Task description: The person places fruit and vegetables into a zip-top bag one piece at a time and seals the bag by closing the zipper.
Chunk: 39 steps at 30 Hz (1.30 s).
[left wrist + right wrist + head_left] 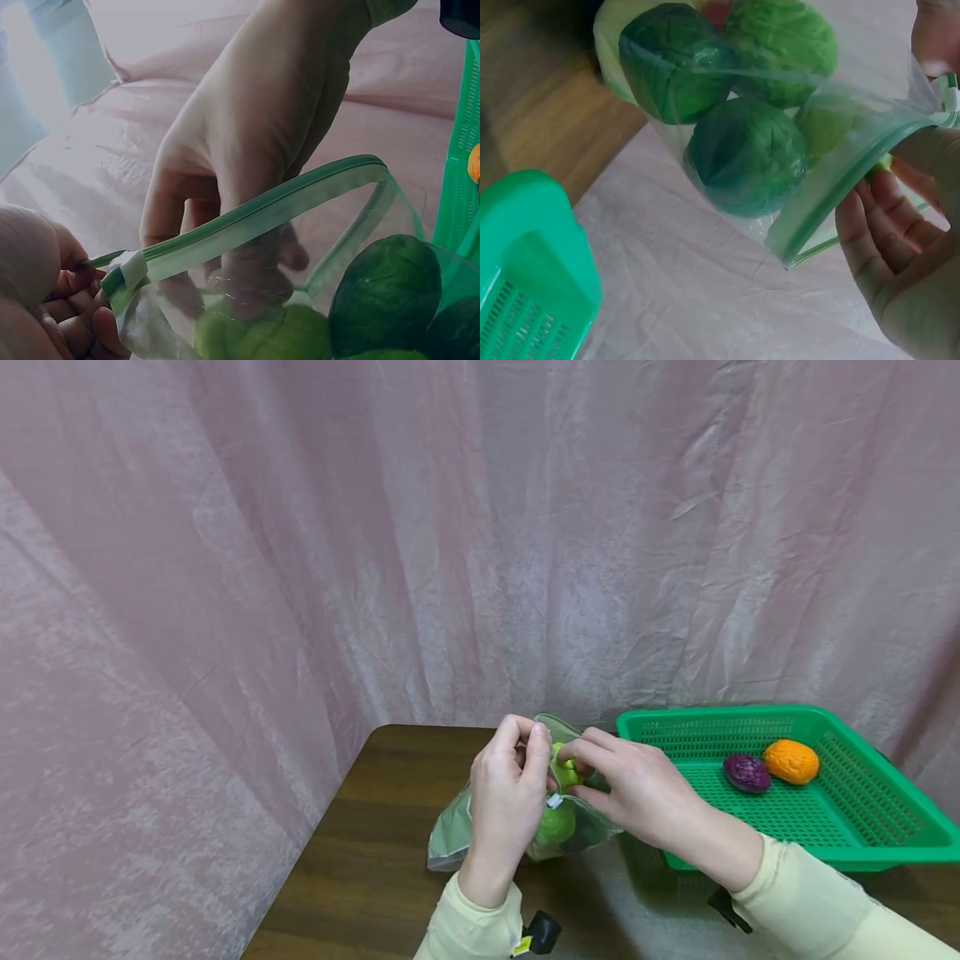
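Zip bag (452,833), bulging with green vegetables (746,154), sits just left of the green basket (712,717); I see the left hand (508,785) pinching its rim, the right hand (641,787), fingers loosely apart, dipping into its mouth.

Place: a curtained-off tabletop set, studio-like; whether in a home or workplace cannot be told.
Backdrop: a pinkish-grey, crushed-velvet-look curtain (450,543) hangs in folds across the background.
Surface: a dark-brown, wood-grained table (375,810) with a rounded corner stands before it.
Gear: a small black wrist-worn camera (545,932) sits beside a pale-yellow sleeve (468,922).
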Each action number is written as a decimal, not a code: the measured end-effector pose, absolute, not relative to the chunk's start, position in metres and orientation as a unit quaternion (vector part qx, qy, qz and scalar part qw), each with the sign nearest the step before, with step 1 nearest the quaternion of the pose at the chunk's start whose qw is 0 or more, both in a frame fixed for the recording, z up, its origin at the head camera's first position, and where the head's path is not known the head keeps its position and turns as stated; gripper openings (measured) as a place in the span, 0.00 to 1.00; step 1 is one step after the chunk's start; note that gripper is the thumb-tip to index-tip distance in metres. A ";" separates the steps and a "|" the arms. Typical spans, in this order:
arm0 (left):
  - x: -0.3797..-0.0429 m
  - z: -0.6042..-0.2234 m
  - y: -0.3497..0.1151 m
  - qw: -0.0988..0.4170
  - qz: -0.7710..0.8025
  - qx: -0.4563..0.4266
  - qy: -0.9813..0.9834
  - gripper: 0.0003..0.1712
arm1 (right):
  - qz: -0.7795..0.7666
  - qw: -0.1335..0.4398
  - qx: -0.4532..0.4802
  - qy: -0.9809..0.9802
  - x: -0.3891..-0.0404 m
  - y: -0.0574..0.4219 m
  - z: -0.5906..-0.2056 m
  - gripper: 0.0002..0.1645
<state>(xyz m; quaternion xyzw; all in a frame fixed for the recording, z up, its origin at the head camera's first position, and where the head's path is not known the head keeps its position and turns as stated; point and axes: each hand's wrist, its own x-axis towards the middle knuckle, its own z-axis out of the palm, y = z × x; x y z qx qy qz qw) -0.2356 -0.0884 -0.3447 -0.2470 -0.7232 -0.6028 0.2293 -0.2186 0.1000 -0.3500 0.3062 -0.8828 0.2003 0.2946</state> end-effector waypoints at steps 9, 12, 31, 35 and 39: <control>-0.236 -0.348 -0.088 0.235 -0.598 -0.259 -0.721 0.14 | 0.208 0.255 0.360 -0.873 -0.225 0.104 -0.351 0.24; -0.236 -0.347 -0.089 0.236 -0.601 -0.253 -0.720 0.14 | 0.200 0.246 0.386 -0.867 -0.227 0.105 -0.352 0.22; -0.235 -0.344 -0.088 0.233 -0.620 -0.258 -0.704 0.13 | 0.138 0.198 0.412 -0.879 -0.231 0.104 -0.352 0.17; -0.236 -0.345 -0.088 0.234 -0.622 -0.256 -0.702 0.13 | 0.159 0.201 0.414 -0.874 -0.224 0.111 -0.349 0.21; -0.237 -0.345 -0.089 0.235 -0.620 -0.256 -0.703 0.12 | 0.178 0.210 0.397 -0.875 -0.213 0.126 -0.346 0.27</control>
